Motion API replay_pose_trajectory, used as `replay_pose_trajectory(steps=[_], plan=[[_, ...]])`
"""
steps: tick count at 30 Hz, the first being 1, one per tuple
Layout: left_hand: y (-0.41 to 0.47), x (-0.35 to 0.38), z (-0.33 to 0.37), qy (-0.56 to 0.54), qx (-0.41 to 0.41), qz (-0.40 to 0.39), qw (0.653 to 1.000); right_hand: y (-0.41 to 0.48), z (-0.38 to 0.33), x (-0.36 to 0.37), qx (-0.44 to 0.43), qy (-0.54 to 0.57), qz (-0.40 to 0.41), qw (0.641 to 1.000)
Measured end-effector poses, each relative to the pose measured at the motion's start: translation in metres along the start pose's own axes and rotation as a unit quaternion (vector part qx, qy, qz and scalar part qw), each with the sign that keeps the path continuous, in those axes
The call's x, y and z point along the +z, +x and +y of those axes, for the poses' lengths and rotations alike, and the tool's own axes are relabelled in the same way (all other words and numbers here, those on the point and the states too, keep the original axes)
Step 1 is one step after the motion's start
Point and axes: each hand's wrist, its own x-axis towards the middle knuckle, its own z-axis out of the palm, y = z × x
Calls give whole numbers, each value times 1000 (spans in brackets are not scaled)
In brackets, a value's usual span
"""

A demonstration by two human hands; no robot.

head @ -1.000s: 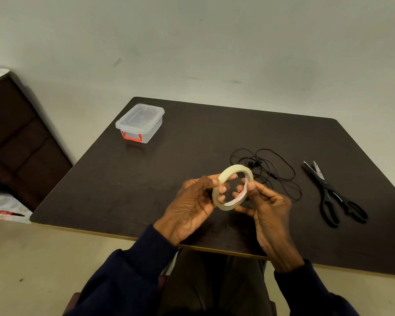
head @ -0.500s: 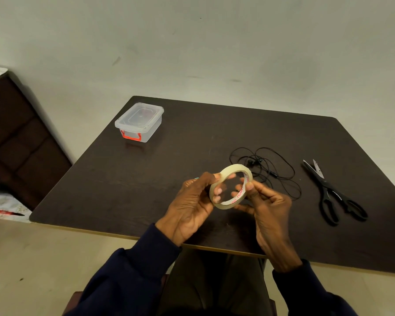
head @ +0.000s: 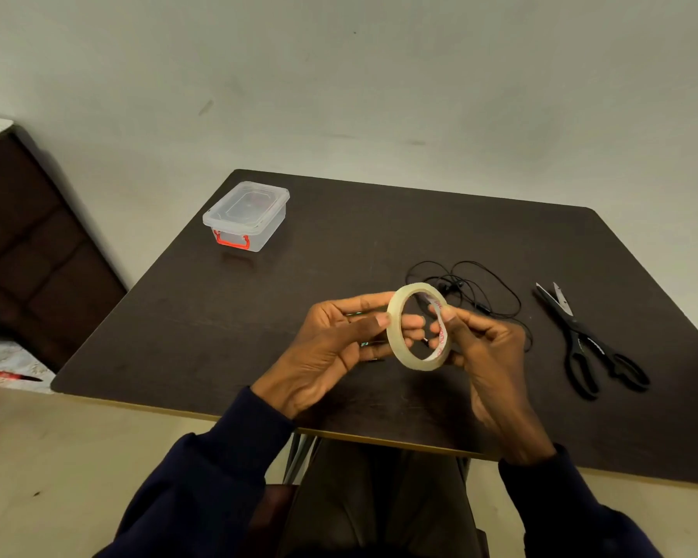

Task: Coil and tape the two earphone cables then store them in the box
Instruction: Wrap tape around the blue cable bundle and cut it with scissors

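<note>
Compared with a second before, the tape (head: pixel 394 344) had turned in the hands, so its ring looked narrower and stood more upright. It was held at about the same spot above the table (head: pixel 218 336). The box (head: pixel 246 213), cables (head: pixel 454 284) and scissors (head: pixel 577 328) had not moved.

The left hand (head: pixel 331 348) pinched the roll's left rim, thumb on the near side and fingers stretched out behind it. The right hand (head: pixel 484 356) gripped the right rim, its thumb pressed on the printed inner face and its fingers curled behind. Both hands were raised above the front middle of the table, with the wrists crossing its near edge.

The cables lay in a loose black tangle on the table just beyond the right hand, partly hidden by it. I could not tell one cable from the other. The scissors lay to their right, near the right edge, with the blades slightly apart. The box sat near the far left corner, its lid on and its red latch facing the person. Bare table stretched between the box and the hands and along the front left.

The table was dark wood with rounded corners, standing against a pale wall on a pale floor. A dark cabinet (head: pixel 37 235) stood to the left.
</note>
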Motion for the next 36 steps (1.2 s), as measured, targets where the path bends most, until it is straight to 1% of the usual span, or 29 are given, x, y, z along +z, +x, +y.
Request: replay_pose_trajectory(steps=[3,5,7,9,10,12,13,15,16,18,20,23,25,26,28,29,31,33,36], plan=[[1,-3,0,7,1,-12,1000,3,-3,-1,-15,-63,-25,998],[1,-2,-3,-12,15,-11,1000,6,-2,1,-43,-138,-46,988],[1,2,-4,-27,44,14,999,5,-3,3,-120,-219,-49,967],[1,7,-4,-40,75,48,995,-1,-6,3,-214,-247,-60,943],[2,9,-4,-49,88,63,993,-6,-9,2,-256,-257,-80,928],[1,10,-3,-61,107,95,988,-13,-13,2,-305,-282,-133,900],[1,10,-3,-61,107,111,986,-14,-13,2,-323,-299,-145,886],[0,9,-3,-46,96,131,986,-11,-14,0,-360,-325,-136,864],[-1,8,-3,-24,89,138,986,-8,-15,-1,-376,-324,-128,858],[-3,3,-2,72,81,147,983,-3,-19,-4,-405,-312,-112,852],[-3,-2,0,183,89,146,968,1,-26,-6,-429,-301,-96,846],[-1,-6,6,280,113,117,946,4,-32,-6,-454,-292,-96,836],[1,-7,11,305,125,76,941,7,-33,-6,-451,-287,-109,838],[1,-8,13,301,122,60,944,8,-33,-6,-447,-283,-114,841],[1,-9,15,284,116,54,950,9,-34,-7,-448,-283,-116,840],[1,-7,13,277,122,69,950,9,-34,-7,-452,-285,-113,838],[-1,-3,8,260,152,135,944,8,-34,-7,-461,-293,-101,831],[-2,2,0,257,191,208,924,5,-30,-5,-470,-317,-79,820],[-2,6,-8,270,220,263,900,1,-24,-3,-478,-333,-56,811]])
